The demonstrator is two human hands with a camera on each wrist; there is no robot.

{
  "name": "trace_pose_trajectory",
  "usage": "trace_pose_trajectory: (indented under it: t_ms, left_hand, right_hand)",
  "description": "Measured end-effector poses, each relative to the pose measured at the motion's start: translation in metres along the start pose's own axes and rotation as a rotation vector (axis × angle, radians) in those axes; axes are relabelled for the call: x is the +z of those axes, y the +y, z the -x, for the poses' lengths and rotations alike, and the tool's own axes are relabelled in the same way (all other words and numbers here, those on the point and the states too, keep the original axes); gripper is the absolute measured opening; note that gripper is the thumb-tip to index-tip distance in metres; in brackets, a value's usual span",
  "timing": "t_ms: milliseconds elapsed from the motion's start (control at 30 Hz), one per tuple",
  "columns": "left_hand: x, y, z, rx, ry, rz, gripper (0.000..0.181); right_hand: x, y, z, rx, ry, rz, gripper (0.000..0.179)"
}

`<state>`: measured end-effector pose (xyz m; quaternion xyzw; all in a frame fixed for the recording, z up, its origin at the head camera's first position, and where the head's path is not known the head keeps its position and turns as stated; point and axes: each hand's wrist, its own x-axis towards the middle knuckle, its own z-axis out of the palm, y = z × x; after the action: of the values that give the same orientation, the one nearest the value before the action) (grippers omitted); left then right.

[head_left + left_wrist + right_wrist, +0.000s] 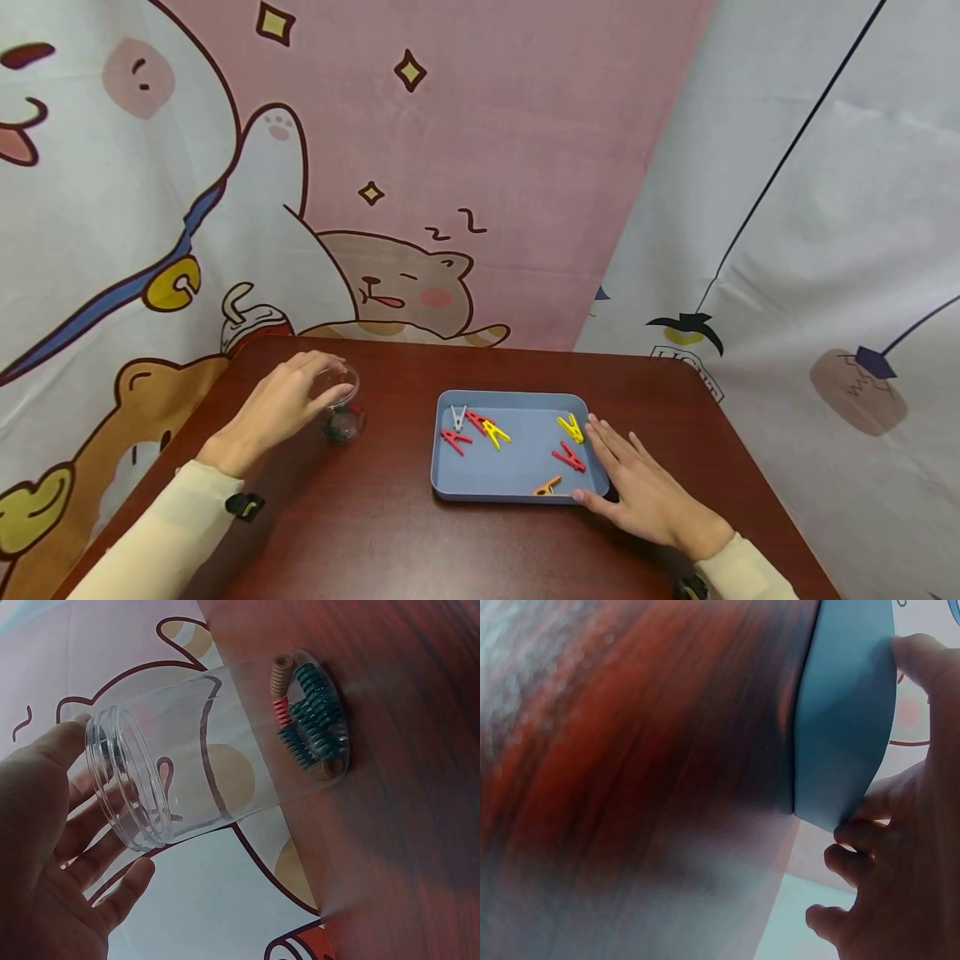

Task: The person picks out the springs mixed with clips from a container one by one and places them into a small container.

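Note:
A clear jar (202,761) stands on the table at the left, with green, brown and red coiled pieces (311,712) at its bottom. My left hand (288,400) holds it by the threaded mouth, thumb on one side and fingers on the other. In the head view, a blue-grey tray (502,483) lies right of the jar. My right hand (648,487) rests against the tray's right end, thumb at the near corner and fingers extended along the rim. Several small clothespins lie in the tray, among them a grey clothespin (458,417), a yellow clothespin (571,427) and an orange clothespin (548,486).
The dark red-brown wooden table (390,533) spreads around the tray and jar. Behind its far edge hangs a cloth backdrop (525,167) with cartoon animals. Wood surface separates the jar from the tray.

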<state>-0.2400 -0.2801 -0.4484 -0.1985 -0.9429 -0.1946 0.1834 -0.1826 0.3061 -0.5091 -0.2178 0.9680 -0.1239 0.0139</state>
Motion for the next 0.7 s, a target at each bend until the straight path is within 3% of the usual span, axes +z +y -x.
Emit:
trace_pose_trajectory:
  t_ms: [700]
  left_hand:
    - [-0.0031,0.0036,0.0012,0.011,-0.001,0.014,0.036]
  right_hand:
    - [0.0011,0.0004,0.0005,0.006,0.004,0.003,0.114]
